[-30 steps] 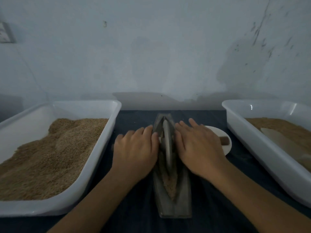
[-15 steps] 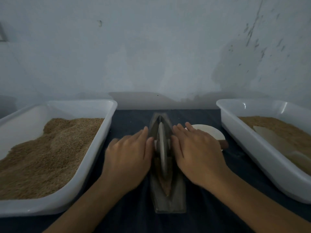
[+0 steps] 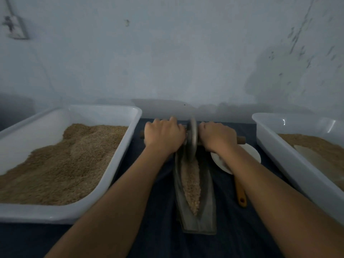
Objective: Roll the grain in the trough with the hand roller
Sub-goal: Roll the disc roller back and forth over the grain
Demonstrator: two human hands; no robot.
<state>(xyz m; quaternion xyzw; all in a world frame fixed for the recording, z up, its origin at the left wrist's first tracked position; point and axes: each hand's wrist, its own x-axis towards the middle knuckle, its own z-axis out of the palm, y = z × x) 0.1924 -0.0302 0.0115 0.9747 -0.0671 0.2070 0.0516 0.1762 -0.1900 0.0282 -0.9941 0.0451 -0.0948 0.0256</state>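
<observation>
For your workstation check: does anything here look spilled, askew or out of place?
Nothing stands out. The grain lies inside the trough, none visibly on the dark cloth. Both hands, left and right, grip the hand roller at the trough's far end.

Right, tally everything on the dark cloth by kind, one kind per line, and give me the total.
White trays holding grain: 2, the left tray and the right tray
Troughs: 1, the trough with grain in it
Hand rollers: 1, the hand roller, gripped by the left hand and the right hand
White dishes: 1, the dish
Orange-handled utensils: 1, the utensil
Total: 6
</observation>
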